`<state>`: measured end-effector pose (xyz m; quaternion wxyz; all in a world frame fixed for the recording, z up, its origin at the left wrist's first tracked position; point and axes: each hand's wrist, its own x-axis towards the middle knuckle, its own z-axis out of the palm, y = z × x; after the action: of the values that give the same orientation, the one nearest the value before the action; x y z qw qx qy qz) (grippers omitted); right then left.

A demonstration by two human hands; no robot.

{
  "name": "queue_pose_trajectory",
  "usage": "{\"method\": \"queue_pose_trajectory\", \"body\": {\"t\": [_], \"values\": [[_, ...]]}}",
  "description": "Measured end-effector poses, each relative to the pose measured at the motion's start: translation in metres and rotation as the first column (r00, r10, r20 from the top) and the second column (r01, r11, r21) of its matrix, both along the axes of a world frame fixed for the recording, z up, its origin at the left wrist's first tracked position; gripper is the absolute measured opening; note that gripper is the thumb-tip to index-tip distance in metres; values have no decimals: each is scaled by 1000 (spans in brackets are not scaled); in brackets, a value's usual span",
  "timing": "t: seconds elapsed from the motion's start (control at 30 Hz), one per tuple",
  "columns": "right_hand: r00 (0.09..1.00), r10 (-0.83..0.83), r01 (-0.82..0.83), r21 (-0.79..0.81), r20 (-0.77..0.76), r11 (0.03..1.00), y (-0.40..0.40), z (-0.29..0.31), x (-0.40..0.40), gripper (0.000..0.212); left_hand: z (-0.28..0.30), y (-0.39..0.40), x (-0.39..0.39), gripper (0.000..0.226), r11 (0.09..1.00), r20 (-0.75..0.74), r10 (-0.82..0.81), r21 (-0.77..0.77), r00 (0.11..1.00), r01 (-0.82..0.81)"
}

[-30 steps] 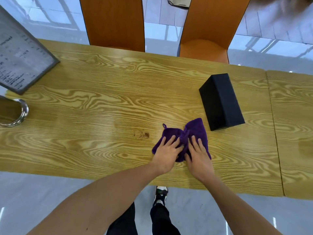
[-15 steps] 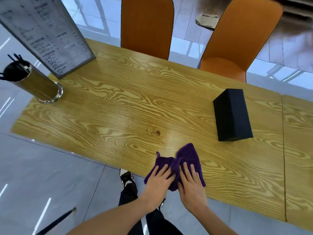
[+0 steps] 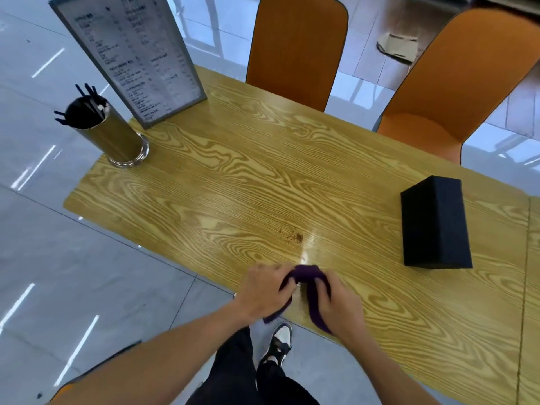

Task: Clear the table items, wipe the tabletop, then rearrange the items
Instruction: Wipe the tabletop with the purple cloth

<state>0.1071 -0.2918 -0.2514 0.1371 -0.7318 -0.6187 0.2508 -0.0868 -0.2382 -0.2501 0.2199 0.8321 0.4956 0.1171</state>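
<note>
A purple cloth (image 3: 307,275) lies bunched at the near edge of the wooden table (image 3: 233,176). My left hand (image 3: 264,290) grips its left part and my right hand (image 3: 339,302) grips its right part, so most of the cloth is hidden under my fingers. A black box (image 3: 435,223) lies on the table to the right. At the far left corner stand a metal cup of black chopsticks (image 3: 108,133) and a framed menu stand (image 3: 131,54). A small brown stain (image 3: 292,233) marks the tabletop just beyond the cloth.
Two orange chairs (image 3: 295,48) (image 3: 455,92) stand along the table's far side. A seam (image 3: 526,287) joins a second tabletop on the right. Glossy grey floor lies to the left, and my shoes show below the near edge.
Both hands pulled the cloth back toward the near table edge and went from flat on it to curled around it, bunching it up. The view has swung left, showing the cup and menu.
</note>
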Motion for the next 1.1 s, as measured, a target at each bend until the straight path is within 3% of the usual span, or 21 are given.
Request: {"method": "queue_pose_trajectory", "body": {"t": [0.07,0.17,0.27,0.4,0.47,0.57,0.63,0.77,0.87,1.0,1.1], "values": [[994,-1,-1,-21,-108,1000,43,19,7,4,15,40,-1,28,999,12,-19,30,1000,19],[992,11,-7,33,-125,999,109,48,24,13,28,101,-7,27,993,15,-34,115,999,32],[994,98,-99,18,51,995,170,71,32,27,34,157,-8,31,974,-65,-63,215,996,76],[957,174,-191,51,233,980,223,72,33,37,29,210,-4,35,973,-167,-56,210,984,91],[936,210,-212,-25,284,977,235,54,30,39,16,222,-6,39,985,-261,-62,139,963,101],[901,331,-242,-309,281,920,238,17,22,42,-12,223,-10,43,977,-405,-187,-171,895,126],[866,397,-267,-392,303,881,232,-9,19,46,-31,219,-13,47,949,-412,-248,-284,877,135],[905,342,-290,-223,251,931,216,-36,22,57,-52,217,-16,59,972,-342,-204,-184,917,148],[901,363,-315,-218,238,924,211,-44,27,61,-58,223,-17,67,954,-346,-254,-243,903,175],[915,342,-287,-253,212,924,211,-46,26,58,-62,229,-16,54,961,-344,-251,-197,905,192],[967,242,-214,-263,79,941,212,-46,22,52,-60,228,-15,47,963,-314,-240,-198,918,184]]}}
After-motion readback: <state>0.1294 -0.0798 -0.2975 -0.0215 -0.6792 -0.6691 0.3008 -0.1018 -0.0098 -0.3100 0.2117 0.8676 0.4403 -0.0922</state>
